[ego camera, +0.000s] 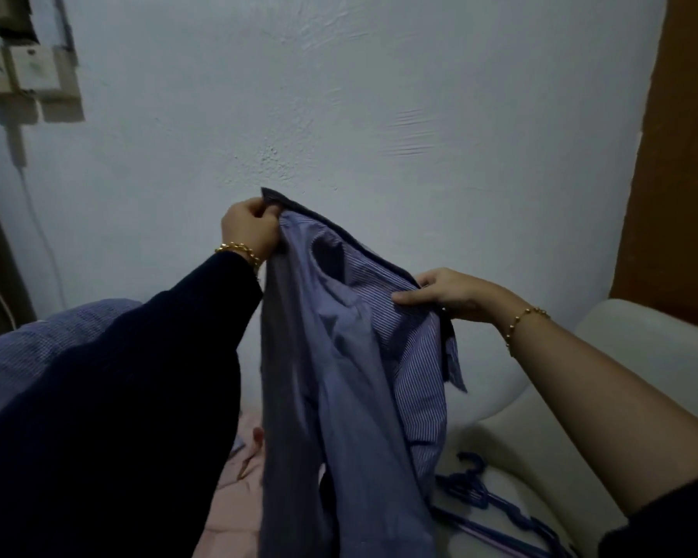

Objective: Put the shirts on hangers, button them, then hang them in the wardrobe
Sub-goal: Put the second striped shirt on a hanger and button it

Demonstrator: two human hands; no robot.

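Right, both hands up in front of the pale wall (379, 94), holding a blue striped shirt (351, 376) by its top edge. L hand (250, 229) is fisted tight around one end of the dark collar edge, knuckles up, gold bracelet (240, 251) at the wrist, dark sleeve (138, 396) down the arm. R hand (456, 294) sits lower and to the right, thumb and fingers pinched shut on the other end of the collar, palm down; beaded gold bracelet (524, 320) on that wrist, forearm bare. Shirt hangs between the two grips, tilted down toward the R side, inside facing me, body drooping to the bottom of view. Buttons: can't tell, fabric's bunched. No hanger in it that I can see. Blue hangers (480, 493) lie low right on a white cushioned surface (641, 336), partly behind the shirt's hem. Pink fabric (234, 497) below, between my L sleeve and the shirt. Another blue striped cloth (37, 336) far left behind the sleeve. Switch box (29, 74) w/ cable top left on the wall; brown wood panel (681, 155) at the right edge.
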